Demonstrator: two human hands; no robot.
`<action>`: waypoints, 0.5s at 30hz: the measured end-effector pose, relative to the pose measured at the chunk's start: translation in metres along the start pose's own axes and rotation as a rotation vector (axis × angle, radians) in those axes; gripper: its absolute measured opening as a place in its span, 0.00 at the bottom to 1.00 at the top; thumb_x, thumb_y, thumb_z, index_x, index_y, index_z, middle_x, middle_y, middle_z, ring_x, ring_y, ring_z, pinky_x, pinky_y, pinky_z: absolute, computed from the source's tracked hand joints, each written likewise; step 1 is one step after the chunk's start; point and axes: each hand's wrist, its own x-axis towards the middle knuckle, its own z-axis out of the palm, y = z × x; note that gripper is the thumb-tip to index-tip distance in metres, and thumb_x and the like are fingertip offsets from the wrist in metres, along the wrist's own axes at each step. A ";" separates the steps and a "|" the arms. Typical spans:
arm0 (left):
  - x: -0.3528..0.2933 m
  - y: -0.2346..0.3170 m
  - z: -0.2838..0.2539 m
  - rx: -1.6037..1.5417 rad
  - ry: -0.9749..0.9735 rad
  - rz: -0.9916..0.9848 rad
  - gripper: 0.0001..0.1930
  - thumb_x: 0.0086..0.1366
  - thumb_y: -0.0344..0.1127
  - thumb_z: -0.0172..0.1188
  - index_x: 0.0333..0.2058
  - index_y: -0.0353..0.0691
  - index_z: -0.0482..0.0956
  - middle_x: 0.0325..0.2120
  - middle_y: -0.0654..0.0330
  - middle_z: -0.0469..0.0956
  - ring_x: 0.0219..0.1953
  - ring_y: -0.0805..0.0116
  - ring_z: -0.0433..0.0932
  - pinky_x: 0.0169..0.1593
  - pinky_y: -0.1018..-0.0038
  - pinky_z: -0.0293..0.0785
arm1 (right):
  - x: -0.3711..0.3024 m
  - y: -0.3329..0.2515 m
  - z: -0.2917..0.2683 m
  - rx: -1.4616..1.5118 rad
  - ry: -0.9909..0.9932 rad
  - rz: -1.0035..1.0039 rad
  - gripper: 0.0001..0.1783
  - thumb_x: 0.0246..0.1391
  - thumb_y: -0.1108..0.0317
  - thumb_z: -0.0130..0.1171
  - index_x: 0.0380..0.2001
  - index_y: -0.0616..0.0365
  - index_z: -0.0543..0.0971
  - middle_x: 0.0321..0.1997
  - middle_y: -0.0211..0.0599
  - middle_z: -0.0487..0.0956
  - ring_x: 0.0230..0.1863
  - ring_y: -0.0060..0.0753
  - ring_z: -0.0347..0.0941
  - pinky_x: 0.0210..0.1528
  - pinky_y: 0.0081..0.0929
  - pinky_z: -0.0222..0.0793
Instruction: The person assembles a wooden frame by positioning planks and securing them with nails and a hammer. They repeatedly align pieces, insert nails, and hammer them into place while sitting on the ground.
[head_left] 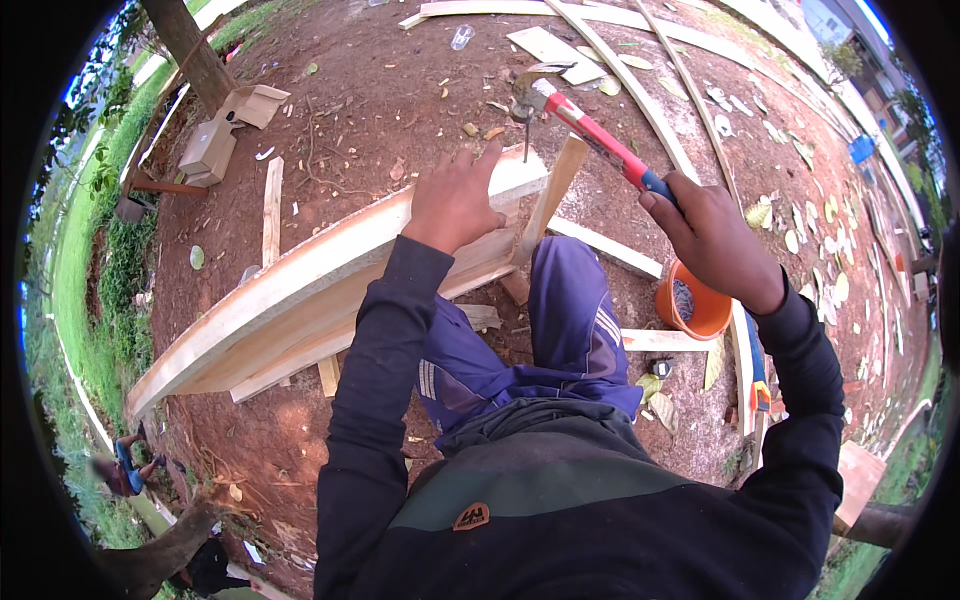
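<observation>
My right hand (715, 235) is wrapped round the blue end of a claw hammer (610, 140) with a red handle. Its metal head hangs over the far end of a long pale wooden plank (290, 255), just above a thin upright nail (527, 143). Over the plank's top edge lies my left hand (455, 197), gripping it close to the nail, thumb on the near side. A short upright wood piece (553, 200) stands against that plank end, beside my knee.
An orange bucket (697, 302) with small contents stands right of my knee. A tape measure (660, 368) and a blue-orange handled tool (761, 390) lie nearby. Long timber strips (640, 95) cross the soil ahead. A cardboard box (210, 150) sits far left; a person (130, 468) is lower left.
</observation>
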 end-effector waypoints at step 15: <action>0.001 -0.003 0.005 0.112 0.057 0.001 0.34 0.57 0.30 0.61 0.64 0.35 0.67 0.48 0.46 0.79 0.55 0.45 0.78 0.56 0.50 0.76 | 0.000 -0.006 -0.036 -0.068 0.191 -0.027 0.20 0.72 0.57 0.55 0.32 0.64 0.73 0.18 0.50 0.71 0.22 0.57 0.70 0.28 0.48 0.62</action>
